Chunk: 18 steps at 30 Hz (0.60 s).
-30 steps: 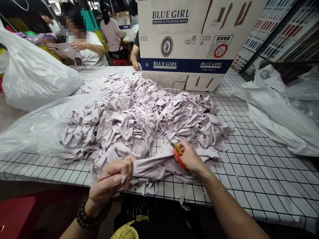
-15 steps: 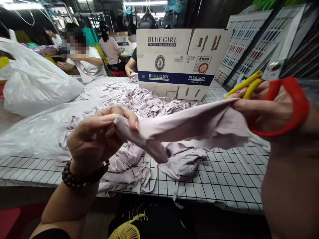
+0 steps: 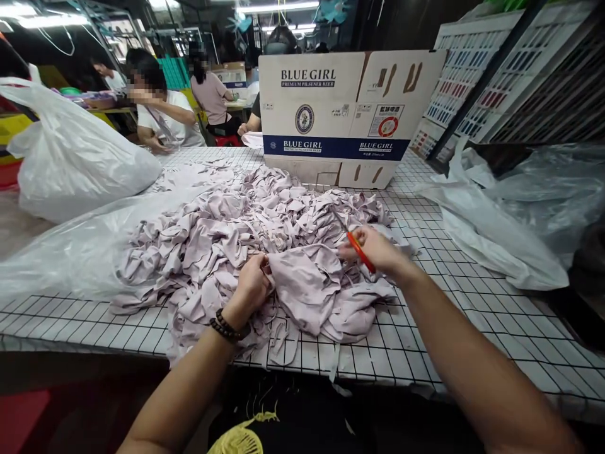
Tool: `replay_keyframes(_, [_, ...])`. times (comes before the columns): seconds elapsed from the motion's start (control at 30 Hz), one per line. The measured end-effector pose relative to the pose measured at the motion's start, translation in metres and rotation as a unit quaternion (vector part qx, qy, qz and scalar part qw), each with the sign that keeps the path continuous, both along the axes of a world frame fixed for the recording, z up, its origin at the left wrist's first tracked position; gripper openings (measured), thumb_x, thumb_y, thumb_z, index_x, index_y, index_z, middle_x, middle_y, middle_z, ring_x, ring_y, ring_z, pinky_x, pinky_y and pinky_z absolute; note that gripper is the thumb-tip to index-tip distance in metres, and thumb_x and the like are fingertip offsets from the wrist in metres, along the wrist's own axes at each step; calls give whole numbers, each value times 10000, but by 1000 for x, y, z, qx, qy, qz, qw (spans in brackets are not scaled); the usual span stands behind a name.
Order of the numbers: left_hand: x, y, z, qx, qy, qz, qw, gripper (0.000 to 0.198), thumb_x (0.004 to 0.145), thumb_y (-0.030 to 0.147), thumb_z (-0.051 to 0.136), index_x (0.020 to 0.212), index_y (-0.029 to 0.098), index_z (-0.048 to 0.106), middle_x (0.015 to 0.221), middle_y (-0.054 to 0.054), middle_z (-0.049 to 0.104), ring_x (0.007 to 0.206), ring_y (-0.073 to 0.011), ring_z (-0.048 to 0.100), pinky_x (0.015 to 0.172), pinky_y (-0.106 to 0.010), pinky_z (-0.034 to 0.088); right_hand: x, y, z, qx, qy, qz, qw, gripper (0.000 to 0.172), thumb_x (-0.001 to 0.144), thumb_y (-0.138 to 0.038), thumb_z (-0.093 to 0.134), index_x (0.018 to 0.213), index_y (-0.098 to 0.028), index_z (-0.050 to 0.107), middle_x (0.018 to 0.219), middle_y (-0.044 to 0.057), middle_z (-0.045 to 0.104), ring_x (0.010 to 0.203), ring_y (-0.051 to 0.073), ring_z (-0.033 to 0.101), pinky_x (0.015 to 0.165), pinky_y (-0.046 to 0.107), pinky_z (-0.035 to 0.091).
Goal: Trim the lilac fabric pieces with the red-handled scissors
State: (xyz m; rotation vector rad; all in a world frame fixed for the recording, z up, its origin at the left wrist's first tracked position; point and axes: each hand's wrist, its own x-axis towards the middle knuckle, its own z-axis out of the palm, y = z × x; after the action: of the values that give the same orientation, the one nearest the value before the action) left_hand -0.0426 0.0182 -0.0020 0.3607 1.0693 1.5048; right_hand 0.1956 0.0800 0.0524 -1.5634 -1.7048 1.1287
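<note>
My left hand (image 3: 254, 281), fingers closed, grips the left edge of a pale pinkish-lilac piece of fabric (image 3: 307, 284). That piece hangs spread over the near side of a heap of similar fabric pieces (image 3: 208, 236). Red-handled scissors (image 3: 361, 253) are in my right hand (image 3: 375, 247), their blades pointing up and to the left over the heap. The right fingertips are close to the fabric's right edge; whether they pinch it is blurred. A dark beaded bracelet (image 3: 225, 328) circles my left wrist.
A beer carton (image 3: 307, 94) stands behind the heap on the grid-patterned table (image 3: 454, 328). White plastic bags lie at the left (image 3: 85, 151) and right (image 3: 501, 221). Co-workers (image 3: 172, 116) sit across the table, one handling fabric. White plastic crates (image 3: 491, 82) are stacked at the back right.
Both hands have moved away from the camera and down to the heap, lowering the stretched fabric onto it. The scissors, raised near the camera before, are now over the heap.
</note>
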Motion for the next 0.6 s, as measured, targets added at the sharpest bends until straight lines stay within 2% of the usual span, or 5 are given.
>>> replay_keyframes(0.17, [-11,9,-15,7,65,-6,998,142,772,255,555,681,179,477,652,24,557,560,-88,555,581,-193,493,-10,-78,-64,-127,41,38,990,415,579,-349,829,729,-235,460,704,0,674,556,183,612,513,337,507])
replay_keyframes(0.27, [-15,14,-10,13,128,-25,991,144,810,287,542,726,172,515,705,-2,580,629,-114,578,648,-231,505,-35,-105,-95,-108,32,-17,994,491,506,-274,839,735,-260,405,678,-44,619,622,182,573,582,324,468])
replay_keyframes(0.33, [-19,9,-2,14,184,-45,982,130,792,280,602,771,155,575,761,-31,606,676,-144,587,658,-255,496,-48,-108,-108,-88,38,-45,994,413,574,-271,776,740,-263,398,686,-48,589,660,179,554,627,319,446])
replay_keyframes(0.5, [-21,-44,15,36,388,-53,919,281,708,279,754,943,161,653,1008,-76,599,760,-175,561,675,-281,464,-46,-88,-111,-86,95,-45,991,413,558,-343,775,727,-258,408,641,-64,553,595,156,522,587,294,420])
replay_keyframes(0.6, [-7,-76,0,-25,432,-235,871,278,775,414,683,843,145,660,820,-60,619,560,-148,521,506,-266,416,-40,-80,-100,-105,144,-23,984,486,501,-417,823,720,-246,424,671,-43,600,567,142,535,558,284,430])
